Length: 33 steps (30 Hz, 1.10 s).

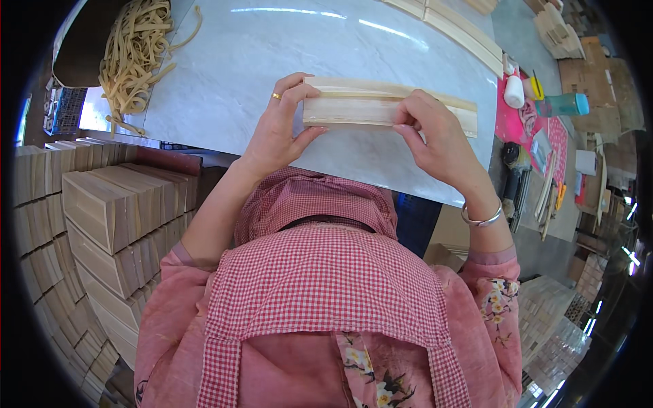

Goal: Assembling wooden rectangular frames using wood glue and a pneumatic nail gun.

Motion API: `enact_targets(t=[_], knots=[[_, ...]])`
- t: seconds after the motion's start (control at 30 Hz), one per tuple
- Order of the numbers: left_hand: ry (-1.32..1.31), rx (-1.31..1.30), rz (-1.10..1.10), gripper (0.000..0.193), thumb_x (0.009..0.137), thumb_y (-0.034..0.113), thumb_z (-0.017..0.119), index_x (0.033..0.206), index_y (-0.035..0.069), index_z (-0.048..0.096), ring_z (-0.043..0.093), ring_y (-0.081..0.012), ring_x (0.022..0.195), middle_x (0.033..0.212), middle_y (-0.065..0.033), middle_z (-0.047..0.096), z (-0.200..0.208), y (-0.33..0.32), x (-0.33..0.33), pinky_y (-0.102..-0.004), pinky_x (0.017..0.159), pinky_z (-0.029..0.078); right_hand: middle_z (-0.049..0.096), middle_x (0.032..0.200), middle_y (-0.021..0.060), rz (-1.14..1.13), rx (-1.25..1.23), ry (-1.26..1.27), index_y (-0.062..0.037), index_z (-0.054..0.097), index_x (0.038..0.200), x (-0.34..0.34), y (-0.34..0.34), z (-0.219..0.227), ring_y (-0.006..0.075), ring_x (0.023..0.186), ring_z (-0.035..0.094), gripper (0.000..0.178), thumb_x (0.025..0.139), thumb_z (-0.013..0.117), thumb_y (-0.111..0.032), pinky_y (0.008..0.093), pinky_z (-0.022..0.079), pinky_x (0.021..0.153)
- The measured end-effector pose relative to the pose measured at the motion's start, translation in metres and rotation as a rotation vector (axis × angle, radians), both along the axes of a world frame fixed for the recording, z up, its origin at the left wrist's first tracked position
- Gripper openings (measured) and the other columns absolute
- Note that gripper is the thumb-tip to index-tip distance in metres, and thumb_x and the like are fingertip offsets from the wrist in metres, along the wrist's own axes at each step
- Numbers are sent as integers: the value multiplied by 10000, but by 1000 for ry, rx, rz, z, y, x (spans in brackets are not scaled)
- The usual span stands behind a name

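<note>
A long, narrow pale wooden tray [354,111] lies crosswise over the near part of the table, with a yellowish band running along its length. My left hand [281,121] grips its left end, the thumb at the near corner and the fingers at the far corner. Toward the tray's right half, my right hand [427,132] is closed in a pinch at the near edge, thumb below and curled fingers over the inside. Whether a small piece sits between those fingertips is hidden.
Loose tan strips [138,58] are heaped at the table's [224,68] far left. Long wooden pieces [456,27] line its far right edge. Beyond on the right stand a white bottle [515,92] and a teal bottle [563,105]. Stacked wooden boxes [102,204] rise at my left.
</note>
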<state>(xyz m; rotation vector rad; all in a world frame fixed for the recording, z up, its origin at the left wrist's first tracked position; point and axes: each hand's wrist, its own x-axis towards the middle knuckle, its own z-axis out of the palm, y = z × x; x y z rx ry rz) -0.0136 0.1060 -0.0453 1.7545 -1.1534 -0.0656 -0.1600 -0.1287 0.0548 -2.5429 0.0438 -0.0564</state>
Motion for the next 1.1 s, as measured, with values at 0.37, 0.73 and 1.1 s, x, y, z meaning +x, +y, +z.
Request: enact_targets(t=[0.37,0.73,1.1], knots=[[5,-1,-5,652,770,33,827,1298,131,455,487,-346,1312,1435,-162,447,-1,1,1,-427,1095,430,582,860,45,-11,-21,-155,-24,615,888,-20,10,-2,166,735,524,90,860,663,47,263,441,695],[-11,13,6,661,776,33,822,1308,139,445,490,-343,1304,1434,-153,448,0,0,-1,-424,1091,431,573,831,30,-156,-7,-186,-37,628,856,-11,12,-8,164,717,525,107,821,679,50,263,440,655],[2,-81,-52,623,772,7,801,1296,92,476,517,-346,1255,1417,-165,465,3,-2,0,-412,1046,450,582,739,48,-226,-68,-240,-78,575,740,1,14,-15,228,654,537,98,701,663,-57,327,454,624]])
